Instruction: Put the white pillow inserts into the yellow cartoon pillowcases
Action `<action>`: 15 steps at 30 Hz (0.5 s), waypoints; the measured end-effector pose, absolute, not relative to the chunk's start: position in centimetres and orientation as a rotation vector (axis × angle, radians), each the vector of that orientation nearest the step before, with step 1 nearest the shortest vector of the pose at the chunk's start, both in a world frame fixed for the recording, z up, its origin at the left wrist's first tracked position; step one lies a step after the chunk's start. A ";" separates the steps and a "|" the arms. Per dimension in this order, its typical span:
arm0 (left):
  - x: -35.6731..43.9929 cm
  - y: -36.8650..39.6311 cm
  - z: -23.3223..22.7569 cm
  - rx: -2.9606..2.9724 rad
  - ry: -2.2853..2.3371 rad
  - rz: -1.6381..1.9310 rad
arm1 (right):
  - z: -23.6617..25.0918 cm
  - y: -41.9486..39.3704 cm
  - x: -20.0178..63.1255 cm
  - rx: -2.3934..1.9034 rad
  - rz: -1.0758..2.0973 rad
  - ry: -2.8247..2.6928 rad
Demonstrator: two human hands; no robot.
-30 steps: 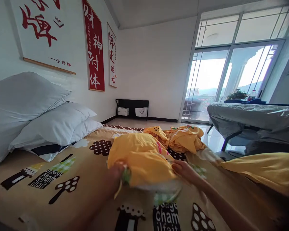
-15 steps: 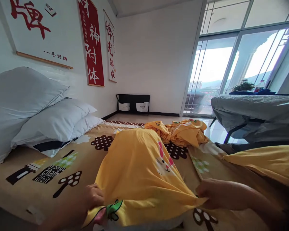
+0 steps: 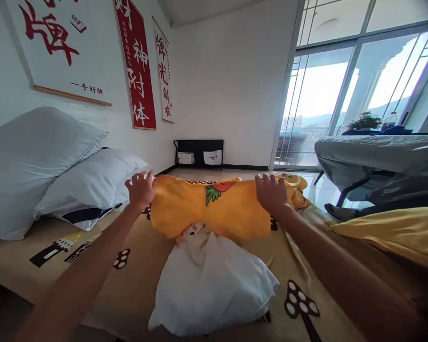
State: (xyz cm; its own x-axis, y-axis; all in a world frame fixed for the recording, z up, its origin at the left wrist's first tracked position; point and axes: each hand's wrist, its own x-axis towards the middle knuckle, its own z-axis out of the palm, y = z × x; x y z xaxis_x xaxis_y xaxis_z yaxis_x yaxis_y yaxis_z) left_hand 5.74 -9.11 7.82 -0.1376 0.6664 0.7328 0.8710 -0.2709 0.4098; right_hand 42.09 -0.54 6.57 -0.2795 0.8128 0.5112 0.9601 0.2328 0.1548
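Observation:
Both of my hands hold a yellow pillowcase [image 3: 185, 199], stretched wide between them above the bed and printed with a carrot. My left hand [image 3: 141, 190] is closed on its left edge, while my right hand [image 3: 272, 194] grips the right. Below the cloth lies a white pillow [image 3: 214, 280], its near part bare and its far end covered by the pillowcase. A bit of a printed rabbit face shows where cloth and pillow meet. The pillow rests on the brown patterned bed sheet [image 3: 107, 289].
White pillows [image 3: 89, 180] are piled at the left. Crumpled yellow bedding [image 3: 299, 192] lies beyond my right hand, and more yellow cloth [image 3: 395, 232] is at the right beside a person's dark-clothed leg [image 3: 371, 213]. A covered table [image 3: 378, 152] stands by the window.
Both my hands have moved forward and up, away from me, with the pillowcase. Its near edge has come off the pillow's near part, so the white pillow now shows.

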 end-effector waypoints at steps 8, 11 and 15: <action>11.8 -14.3 -3.5 -2.488 -1.324 -0.471 | -3.0 0.3 44.3 -1.340 -0.943 -2.352; 9.9 -18.2 -7.3 -2.721 -1.463 -0.453 | -7.9 -1.6 47.9 -1.023 -0.855 -2.599; 7.6 -21.8 -13.7 -2.779 -1.681 -0.554 | -11.8 -5.1 49.9 -0.717 -0.660 -2.864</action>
